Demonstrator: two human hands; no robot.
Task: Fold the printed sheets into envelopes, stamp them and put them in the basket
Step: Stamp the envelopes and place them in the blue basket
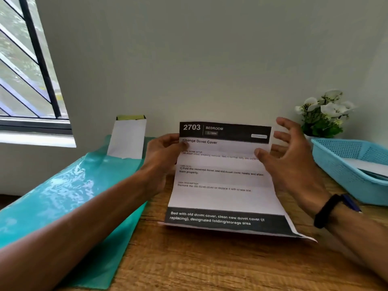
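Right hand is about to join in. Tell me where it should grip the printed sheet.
Pinch the printed sheet at its upper right edge, coming from the right. The left hand already holds the upper left edge, the right hand hovers open there, and the bottom rests on the table.

Printed sheet (224, 181). Dark header band: "2703" in large white numerals, beside it "BEDROOM"; two small labels in the same band are too blurred to read. Title below: "Change Duvet Cover". First body line, partly legible: "Old duvet cover awaiting removal; bed in normal daily use…". Bold line: "1) Fold the removed duvet and old duvet cover neatly and place them properly." Under the small heading "TASK DESCRIPTION": "Remove the old duvet cover or replace it with a new one". Dark footer band: "Bed with old duvet cover, clean new duvet cover (if replacing), designated folding/storage area".
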